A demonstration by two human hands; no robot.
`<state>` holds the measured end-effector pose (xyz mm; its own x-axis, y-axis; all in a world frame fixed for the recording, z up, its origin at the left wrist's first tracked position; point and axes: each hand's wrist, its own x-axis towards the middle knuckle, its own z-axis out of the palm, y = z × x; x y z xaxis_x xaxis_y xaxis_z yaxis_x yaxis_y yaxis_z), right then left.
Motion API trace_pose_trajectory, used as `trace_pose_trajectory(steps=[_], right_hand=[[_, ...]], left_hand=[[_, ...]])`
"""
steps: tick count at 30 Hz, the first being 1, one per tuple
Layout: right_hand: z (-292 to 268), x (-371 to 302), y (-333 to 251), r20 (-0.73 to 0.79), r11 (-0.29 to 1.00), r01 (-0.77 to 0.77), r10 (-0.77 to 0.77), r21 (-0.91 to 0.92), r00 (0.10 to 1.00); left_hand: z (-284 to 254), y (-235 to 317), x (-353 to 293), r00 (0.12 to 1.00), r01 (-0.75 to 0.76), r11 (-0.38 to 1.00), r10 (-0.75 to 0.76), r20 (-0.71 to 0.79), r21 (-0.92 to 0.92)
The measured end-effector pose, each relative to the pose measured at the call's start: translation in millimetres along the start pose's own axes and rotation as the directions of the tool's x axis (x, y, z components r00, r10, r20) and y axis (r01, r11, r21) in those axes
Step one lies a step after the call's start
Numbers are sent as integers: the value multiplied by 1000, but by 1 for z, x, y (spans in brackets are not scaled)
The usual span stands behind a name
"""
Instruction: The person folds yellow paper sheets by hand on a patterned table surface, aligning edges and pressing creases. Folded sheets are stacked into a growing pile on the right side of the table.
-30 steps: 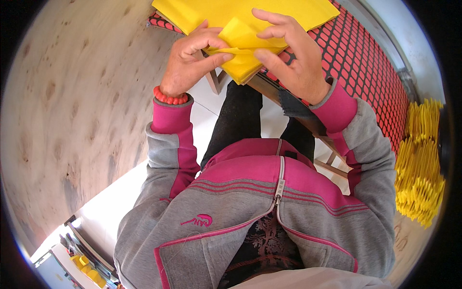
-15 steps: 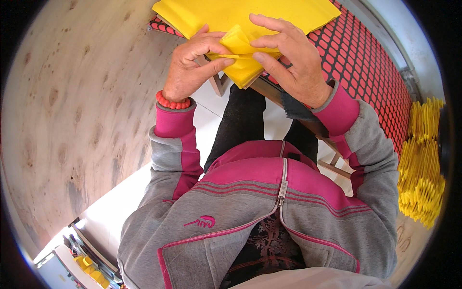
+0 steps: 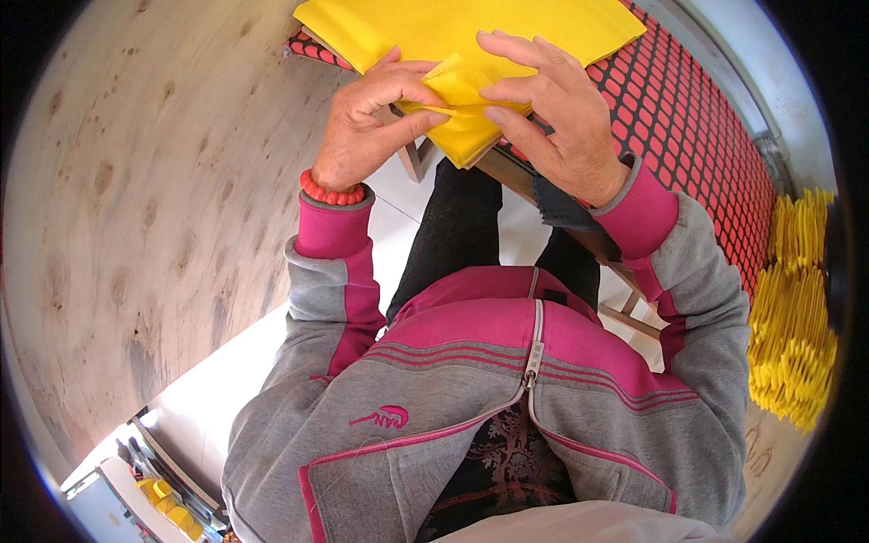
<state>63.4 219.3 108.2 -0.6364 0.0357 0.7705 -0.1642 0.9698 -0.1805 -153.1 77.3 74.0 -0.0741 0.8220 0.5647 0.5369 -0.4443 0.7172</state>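
Note:
A stack of yellow cloth sheets point(image 3: 543, 27) lies before me, its near corner pointing toward my lap. At that corner a thin top layer, a yellow cloth flap point(image 3: 460, 80), is lifted and folded. My left hand point(image 3: 367, 113) pinches the flap's left edge between thumb and index finger. On the other side of the fold, my right hand point(image 3: 566, 118) has its thumb and index finger closed on the cloth, with the other fingers raised and spread.
Under the stack is a red-and-black patterned cover point(image 3: 688, 136). A plywood board point(image 3: 154, 181) spans the left side. Bundles of folded yellow pieces point(image 3: 792, 317) stand at the right. A wooden stool leg point(image 3: 629, 317) shows beyond my lap. Containers with yellow items point(image 3: 167, 507) sit at lower left.
My right index finger has come down closer to the thumb at the fold. The left hand keeps its pinch. The whole view has shifted slightly.

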Motion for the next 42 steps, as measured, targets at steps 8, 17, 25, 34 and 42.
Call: trace_pose_trajectory(steps=[8, 17, 25, 34, 42], right_hand=[[-2, 2, -4, 3, 1000, 20, -20, -15, 1000], [-2, 1, -4, 4, 999, 30, -30, -31, 1000], [-1, 0, -1, -21, 999, 33, -34, -41, 999], [-19, 9, -16, -126, 999, -52, 54, 13, 991], [-17, -96, -92, 288, 925, -304, 234, 227, 929]], left_hand=[[0, -2, -1, 1000, -16, 1000, 16, 4, 4], [1, -4, -1, 1000, -24, 1000, 24, 1, 4], [0, -2, -1, 1000, -14, 1000, 13, 7, 21], [0, -3, 0, 1000, 3, 1000, -3, -6, -25], [0, -12, -2, 1000, -23, 997, 22, -16, -76]])
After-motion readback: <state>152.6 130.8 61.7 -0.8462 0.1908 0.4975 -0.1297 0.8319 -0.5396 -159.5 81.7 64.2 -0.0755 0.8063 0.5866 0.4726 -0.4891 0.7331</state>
